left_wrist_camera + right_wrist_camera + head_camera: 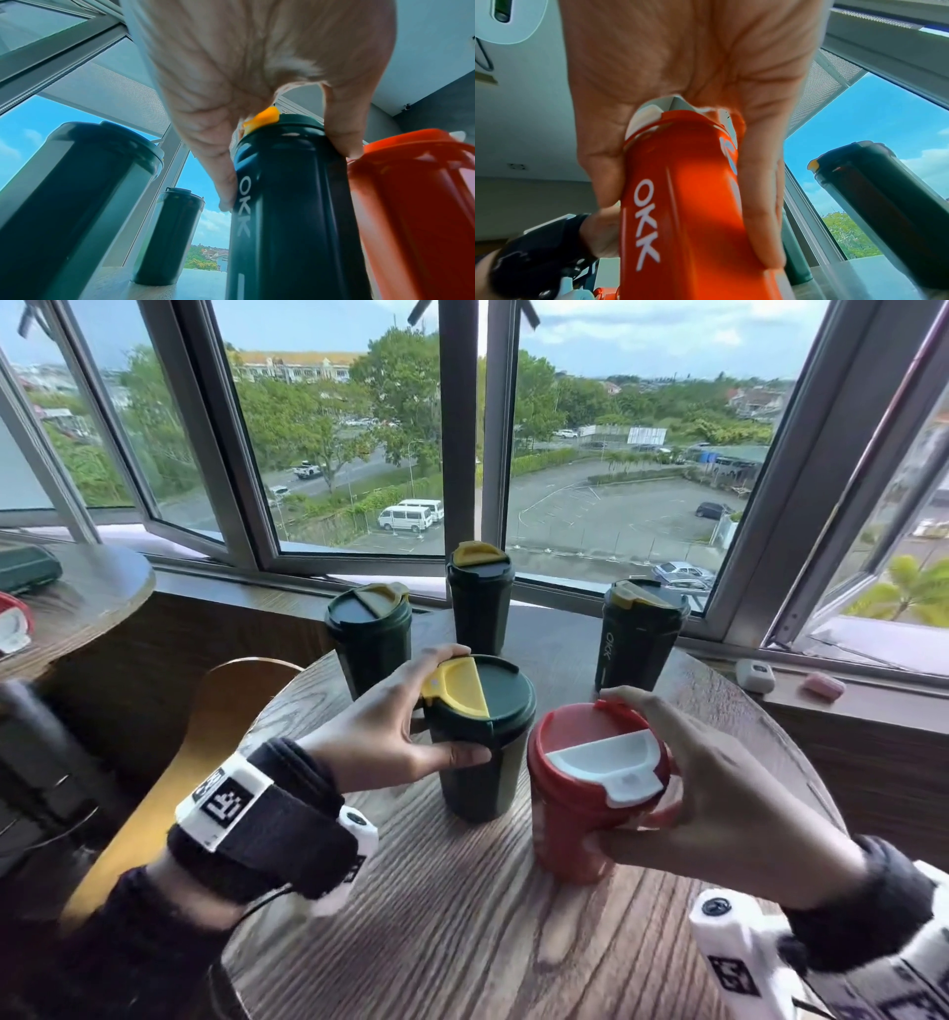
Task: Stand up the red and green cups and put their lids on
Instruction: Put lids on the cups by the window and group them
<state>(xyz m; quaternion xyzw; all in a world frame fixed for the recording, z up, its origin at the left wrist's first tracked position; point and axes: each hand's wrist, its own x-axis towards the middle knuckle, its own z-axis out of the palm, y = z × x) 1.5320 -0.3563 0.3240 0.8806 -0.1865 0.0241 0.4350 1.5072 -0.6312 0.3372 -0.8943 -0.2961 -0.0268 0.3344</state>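
both lids on, both cups gripped: the risk now is a tilt or a half-seated lid

the red cup stands on the round wooden table with its red lid on top, white flap toward the person. the right hand wraps the lid rim from the side, fingers curled over the far edge and thumb low on the cup wall. in the right wrist view the cup looks slightly tilted under that grasp, though the wide lens may exaggerate it.

just beside that grip, toward the person's left, the green cup stands upright with its green lid and yellow flap on. the left hand pinches the lid rim, thumb on the near side of the cup, fingers over the yellow flap.

whether either lid is fully seated cannot be told. a lid pressed on one edge only would likely sit crooked and pop off. the two cups stand nearly touching, so a sideways twist on one could knock the other over. beyond the grips, three lidded green cups stand near the window; a wide pull-away could clip them.
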